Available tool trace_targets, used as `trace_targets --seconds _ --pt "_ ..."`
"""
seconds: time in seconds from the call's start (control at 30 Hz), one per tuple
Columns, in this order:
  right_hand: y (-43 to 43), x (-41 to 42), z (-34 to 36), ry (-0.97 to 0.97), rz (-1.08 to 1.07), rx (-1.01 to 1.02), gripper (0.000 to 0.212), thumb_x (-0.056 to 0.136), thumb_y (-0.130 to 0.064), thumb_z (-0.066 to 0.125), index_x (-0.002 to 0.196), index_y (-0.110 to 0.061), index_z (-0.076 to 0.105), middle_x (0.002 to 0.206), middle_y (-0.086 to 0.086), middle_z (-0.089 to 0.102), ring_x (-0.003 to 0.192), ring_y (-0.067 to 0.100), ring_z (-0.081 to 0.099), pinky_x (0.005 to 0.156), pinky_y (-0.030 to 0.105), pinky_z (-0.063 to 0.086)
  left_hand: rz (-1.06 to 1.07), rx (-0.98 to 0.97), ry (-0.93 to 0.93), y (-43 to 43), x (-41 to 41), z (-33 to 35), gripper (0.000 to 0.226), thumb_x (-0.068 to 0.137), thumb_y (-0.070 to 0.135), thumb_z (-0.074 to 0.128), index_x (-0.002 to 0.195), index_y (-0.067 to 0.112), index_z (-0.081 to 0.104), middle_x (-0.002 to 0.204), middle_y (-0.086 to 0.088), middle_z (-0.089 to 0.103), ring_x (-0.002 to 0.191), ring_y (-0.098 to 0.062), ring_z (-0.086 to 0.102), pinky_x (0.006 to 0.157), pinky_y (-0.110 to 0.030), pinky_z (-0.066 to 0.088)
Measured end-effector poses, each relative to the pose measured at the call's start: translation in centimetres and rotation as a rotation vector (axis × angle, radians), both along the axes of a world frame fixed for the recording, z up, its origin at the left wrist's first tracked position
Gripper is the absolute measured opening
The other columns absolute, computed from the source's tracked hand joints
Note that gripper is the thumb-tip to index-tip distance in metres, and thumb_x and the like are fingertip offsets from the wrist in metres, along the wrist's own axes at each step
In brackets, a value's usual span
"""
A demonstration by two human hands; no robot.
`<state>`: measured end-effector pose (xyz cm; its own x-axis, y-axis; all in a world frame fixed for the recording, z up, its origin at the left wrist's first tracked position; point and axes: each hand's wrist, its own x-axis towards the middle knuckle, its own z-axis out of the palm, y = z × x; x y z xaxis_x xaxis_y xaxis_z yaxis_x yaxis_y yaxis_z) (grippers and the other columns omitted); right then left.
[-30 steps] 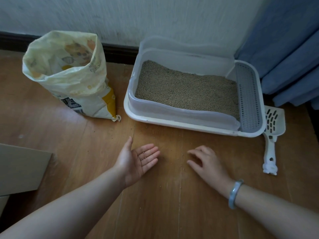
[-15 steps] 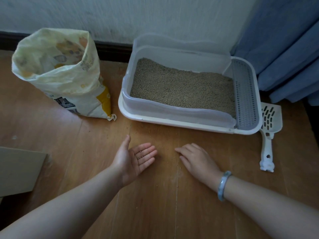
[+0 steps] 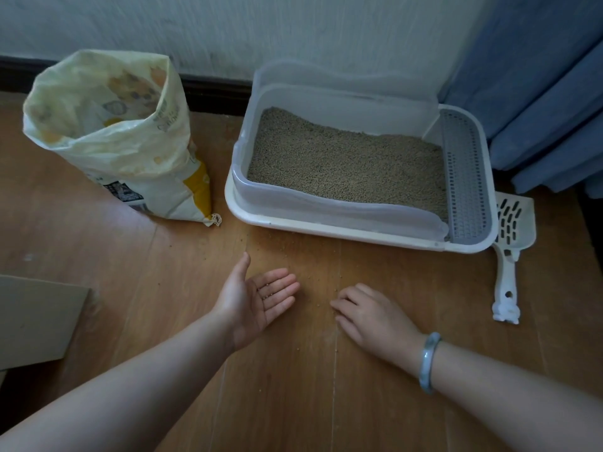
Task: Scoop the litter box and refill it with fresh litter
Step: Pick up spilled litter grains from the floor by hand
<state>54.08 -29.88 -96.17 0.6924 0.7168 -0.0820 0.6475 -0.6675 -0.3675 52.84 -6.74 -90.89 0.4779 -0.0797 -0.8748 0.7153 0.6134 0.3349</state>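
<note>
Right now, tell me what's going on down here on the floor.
A person seems to be gathering stray pellets off the wooden floor. The left hand lies palm up with a few on it; the right hand rests fingers-down on the boards. The litter box is full of litter, the open bag stands left of it, and the scoop lies untouched at its right.

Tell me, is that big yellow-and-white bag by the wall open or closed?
Open. The bag stands on the floor with its mouth spread wide, showing the inner lining. How much is inside cannot be told.
</note>
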Motion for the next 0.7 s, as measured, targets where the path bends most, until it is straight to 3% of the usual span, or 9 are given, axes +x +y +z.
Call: trace_targets --seconds 0.1,0.37,0.47,0.7 --pt "-0.6 0.0 0.3 -0.019 0.075 -0.029 0.028 0.074 -0.023 0.077 0.101 -0.016 0.07 0.093 -0.001 0.064 0.08 0.014 0.059 0.059 0.024 0.051 -0.008 0.001 -0.003 -0.1 0.0 0.1 0.071 0.093 0.063 0.03 0.114 0.002 0.06 0.11 -0.016 0.07 0.1 -0.027 0.068 0.087 -0.038 0.052" --pt "-0.3 0.2 -0.4 -0.116 0.133 -0.076 0.016 0.071 -0.004 0.073 0.083 -0.013 0.066 0.079 0.003 0.062 0.069 0.018 0.058 0.048 0.028 0.049 -0.028 0.007 -0.01 -0.5 0.1 0.1 0.07 0.093 0.062 0.03 0.115 0.002 0.06 0.11 -0.015 0.07 0.099 -0.026 0.069 0.088 -0.038 0.052" --pt "-0.2 0.2 -0.9 -0.135 0.138 -0.089 0.012 0.077 -0.003 0.06 0.083 -0.012 0.063 0.08 0.004 0.061 0.07 0.019 0.056 0.051 0.03 0.05 -0.034 0.011 -0.017 -0.7 0.0 0.0 0.069 0.094 0.062 0.031 0.115 0.003 0.06 0.11 -0.015 0.07 0.1 -0.026 0.069 0.088 -0.038 0.052" --pt "0.1 0.1 -0.9 -0.131 0.099 -0.015 0.018 0.074 -0.001 0.069 0.088 -0.012 0.065 0.081 0.004 0.062 0.071 0.019 0.056 0.056 0.028 0.05 -0.052 0.019 -0.016 -1.3 -0.1 0.1 0.069 0.094 0.061 0.031 0.116 0.002 0.059 0.111 -0.016 0.07 0.102 -0.027 0.068 0.088 -0.038 0.052"
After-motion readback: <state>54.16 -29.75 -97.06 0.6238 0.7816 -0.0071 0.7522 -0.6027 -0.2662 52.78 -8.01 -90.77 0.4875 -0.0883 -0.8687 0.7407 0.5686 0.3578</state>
